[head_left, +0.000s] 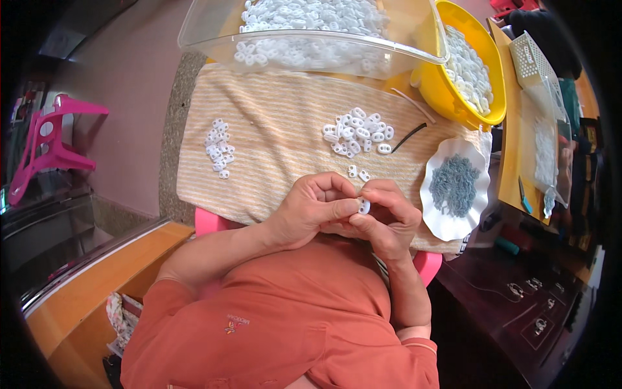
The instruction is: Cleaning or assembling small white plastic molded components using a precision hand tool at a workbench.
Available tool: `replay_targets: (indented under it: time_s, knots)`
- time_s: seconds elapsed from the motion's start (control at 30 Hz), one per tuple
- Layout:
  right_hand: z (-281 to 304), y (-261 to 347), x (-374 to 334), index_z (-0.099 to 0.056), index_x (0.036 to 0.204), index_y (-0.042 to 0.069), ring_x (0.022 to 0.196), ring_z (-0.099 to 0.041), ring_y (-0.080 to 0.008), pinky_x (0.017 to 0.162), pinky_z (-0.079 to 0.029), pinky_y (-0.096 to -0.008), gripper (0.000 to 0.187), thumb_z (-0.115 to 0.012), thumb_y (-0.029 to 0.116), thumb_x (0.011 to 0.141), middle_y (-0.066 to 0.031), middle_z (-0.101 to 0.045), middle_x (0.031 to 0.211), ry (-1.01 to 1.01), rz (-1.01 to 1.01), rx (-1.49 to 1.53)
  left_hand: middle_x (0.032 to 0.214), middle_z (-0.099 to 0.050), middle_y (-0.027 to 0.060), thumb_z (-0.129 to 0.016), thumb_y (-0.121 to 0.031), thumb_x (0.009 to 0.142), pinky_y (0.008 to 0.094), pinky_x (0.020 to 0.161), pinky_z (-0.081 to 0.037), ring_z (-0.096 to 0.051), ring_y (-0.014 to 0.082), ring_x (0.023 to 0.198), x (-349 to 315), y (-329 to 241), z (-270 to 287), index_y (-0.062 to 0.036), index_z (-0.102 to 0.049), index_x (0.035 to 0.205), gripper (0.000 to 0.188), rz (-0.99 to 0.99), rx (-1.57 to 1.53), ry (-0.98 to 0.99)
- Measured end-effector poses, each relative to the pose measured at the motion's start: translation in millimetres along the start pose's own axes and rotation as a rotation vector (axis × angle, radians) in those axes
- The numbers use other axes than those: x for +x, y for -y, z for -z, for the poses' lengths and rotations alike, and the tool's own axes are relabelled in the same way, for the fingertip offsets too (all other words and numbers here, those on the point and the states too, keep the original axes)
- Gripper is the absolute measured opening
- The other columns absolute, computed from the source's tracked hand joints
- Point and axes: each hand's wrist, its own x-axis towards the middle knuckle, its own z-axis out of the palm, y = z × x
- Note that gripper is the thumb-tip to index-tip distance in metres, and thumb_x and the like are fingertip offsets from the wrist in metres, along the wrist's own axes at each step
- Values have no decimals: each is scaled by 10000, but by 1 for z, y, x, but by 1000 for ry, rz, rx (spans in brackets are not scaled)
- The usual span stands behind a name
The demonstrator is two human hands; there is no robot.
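Pinching one white piece (365,207) jointly, the left fingers (342,208) and right fingers (392,200) hold it near the front edge of the cloth (272,117), probably for close sight; loose pieces (357,132) and a dish (447,229) of grey bits (457,185) lie within reach, likely sparing long movements.

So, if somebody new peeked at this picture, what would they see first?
Probably the bright yellow tub at the upper right, filled with white pieces, beside the big clear bin of more white pieces at the top. Then the wavy white dish of blue-grey bits on the right, and in the middle the left hand and right hand holding one small white piece.
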Motion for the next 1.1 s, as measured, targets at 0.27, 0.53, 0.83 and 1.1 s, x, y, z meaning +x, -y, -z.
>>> replay_targets:
  time_s: [0.27,0.53,0.83,1.1]
  knots:
    - [-2,-3,3,-603,983,91,748,-625,-175,632,-511,-261,417,-826,65,631,-85,-637,884,-21,61,-264,863,-657,56,-633,-48,876,223,677,-547,-631,94,767,-4,-4,-3,5,-620,992,128,-51,220,-104]
    - [5,-8,3,-604,1007,88,753,-616,-169,637,-506,-257,452,-838,62,622,-89,-640,890,13,77,-222,898,-653,44,-619,-48,889,204,693,-528,-617,77,805,-7,-6,-6,16,-615,1022,148,-64,266,-80]
    - [8,-9,1,-604,1043,76,799,-606,-169,669,-500,-267,459,-812,0,641,-93,-634,912,75,8,-41,883,-634,21,-611,-66,898,182,635,-488,-587,57,752,-6,-5,-2,2,-598,1043,160,-53,269,-50]
    - [8,-10,-3,-633,1045,-13,872,-541,-173,763,-440,-284,334,-740,11,730,-112,-591,946,40,-111,138,883,-635,29,-617,-89,897,194,660,-507,-593,64,770,-6,-6,0,-4,-607,1052,177,5,207,-31]
